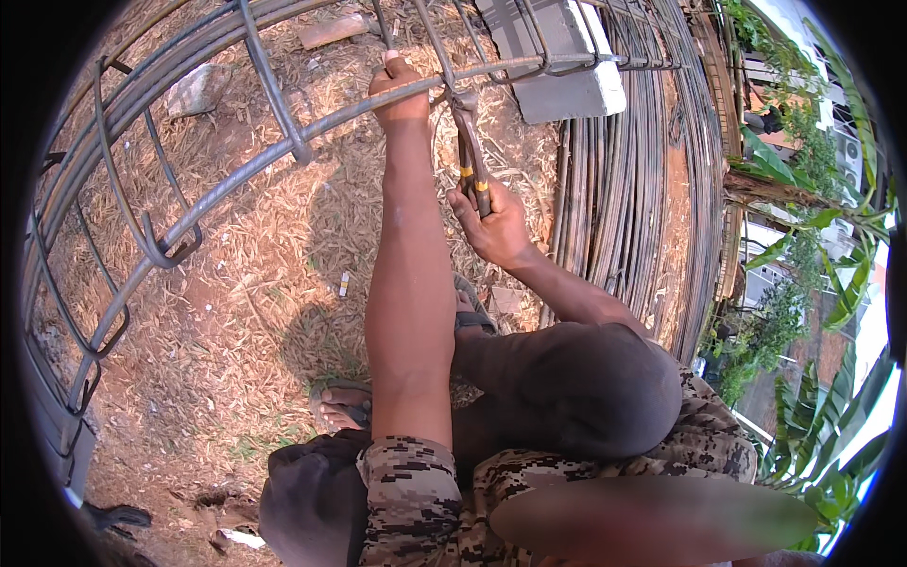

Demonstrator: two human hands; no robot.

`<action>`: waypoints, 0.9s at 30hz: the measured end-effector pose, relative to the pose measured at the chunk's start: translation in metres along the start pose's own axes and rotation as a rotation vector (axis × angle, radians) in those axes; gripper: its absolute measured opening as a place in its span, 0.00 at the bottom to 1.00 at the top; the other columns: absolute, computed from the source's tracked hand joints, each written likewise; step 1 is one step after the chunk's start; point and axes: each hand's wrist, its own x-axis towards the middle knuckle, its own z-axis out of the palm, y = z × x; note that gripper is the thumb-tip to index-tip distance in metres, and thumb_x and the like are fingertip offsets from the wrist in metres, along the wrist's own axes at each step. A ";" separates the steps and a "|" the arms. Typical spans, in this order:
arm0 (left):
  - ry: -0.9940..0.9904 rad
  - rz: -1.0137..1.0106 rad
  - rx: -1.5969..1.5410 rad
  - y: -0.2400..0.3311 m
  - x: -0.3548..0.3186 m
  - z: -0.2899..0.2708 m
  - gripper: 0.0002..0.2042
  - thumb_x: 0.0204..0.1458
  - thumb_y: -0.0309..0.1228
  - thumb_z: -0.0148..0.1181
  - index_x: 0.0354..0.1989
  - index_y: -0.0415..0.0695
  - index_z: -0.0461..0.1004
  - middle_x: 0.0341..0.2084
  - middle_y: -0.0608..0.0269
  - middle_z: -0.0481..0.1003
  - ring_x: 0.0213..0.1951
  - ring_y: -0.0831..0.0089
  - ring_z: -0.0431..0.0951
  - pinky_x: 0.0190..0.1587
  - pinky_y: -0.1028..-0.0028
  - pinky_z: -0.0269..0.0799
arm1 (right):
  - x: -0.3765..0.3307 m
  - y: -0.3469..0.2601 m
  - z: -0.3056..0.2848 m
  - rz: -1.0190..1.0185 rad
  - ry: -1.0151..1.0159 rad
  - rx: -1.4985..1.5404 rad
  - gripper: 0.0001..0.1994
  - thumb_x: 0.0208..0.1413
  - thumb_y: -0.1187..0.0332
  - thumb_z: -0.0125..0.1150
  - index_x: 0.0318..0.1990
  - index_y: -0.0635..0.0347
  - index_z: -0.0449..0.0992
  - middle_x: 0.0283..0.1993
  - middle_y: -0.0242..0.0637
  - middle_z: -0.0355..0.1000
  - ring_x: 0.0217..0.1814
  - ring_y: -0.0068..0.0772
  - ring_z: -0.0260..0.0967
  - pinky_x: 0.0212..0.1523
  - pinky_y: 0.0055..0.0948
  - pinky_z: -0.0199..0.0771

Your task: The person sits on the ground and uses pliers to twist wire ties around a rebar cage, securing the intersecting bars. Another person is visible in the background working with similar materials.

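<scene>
A cage of steel reinforcing bars (248, 168) curves across the upper left, its long bars joined by bent stirrups. My left hand (400, 93) reaches up to it, fingers closed around a stirrup (381, 21) next to the long bar, which crosses in front of the hand. In my right hand (493, 225) is a pair of tying pincers (470, 151) with yellow bands on dark handles. The jaws of the pincers meet the joint of the long bar and a stirrup, just right of my left hand. Any tie wire in the jaws is too small to make out.
A pale concrete block (557, 80) stands beneath the cage. Right of it lies a long stack of steel bars (614, 203). Dry leaves cover the ground (255, 302), with a stone (196, 92) at upper left. My bent knee (586, 387) is close below my right arm.
</scene>
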 end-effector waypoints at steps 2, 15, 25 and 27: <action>-0.005 -0.026 -0.032 0.003 -0.001 0.000 0.25 0.64 0.48 0.46 0.29 0.33 0.71 0.22 0.52 0.74 0.26 0.62 0.73 0.34 0.60 0.67 | 0.003 0.004 0.002 -0.007 0.013 -0.001 0.08 0.55 0.70 0.66 0.31 0.63 0.74 0.24 0.40 0.68 0.23 0.37 0.66 0.27 0.34 0.68; -0.291 -0.148 -0.491 -0.001 -0.029 -0.029 0.37 0.60 0.61 0.42 0.53 0.29 0.65 0.36 0.47 0.74 0.39 0.60 0.77 0.41 0.64 0.74 | 0.015 0.019 0.009 -0.190 0.056 0.028 0.10 0.53 0.70 0.68 0.28 0.63 0.72 0.23 0.39 0.65 0.23 0.38 0.66 0.26 0.35 0.66; -0.880 -0.139 -0.443 0.006 -0.120 -0.050 0.42 0.55 0.60 0.54 0.61 0.28 0.59 0.51 0.31 0.71 0.55 0.46 0.74 0.60 0.54 0.69 | -0.006 -0.002 -0.054 0.542 -0.535 0.757 0.14 0.59 0.57 0.65 0.29 0.55 0.71 0.29 0.35 0.72 0.26 0.28 0.70 0.26 0.30 0.70; -0.922 -0.217 -0.513 0.014 -0.127 -0.044 0.38 0.54 0.52 0.61 0.60 0.29 0.62 0.50 0.34 0.72 0.53 0.49 0.76 0.56 0.55 0.72 | -0.008 0.002 -0.065 0.640 -0.752 1.530 0.18 0.62 0.47 0.57 0.32 0.51 0.69 0.29 0.38 0.70 0.22 0.33 0.69 0.24 0.28 0.72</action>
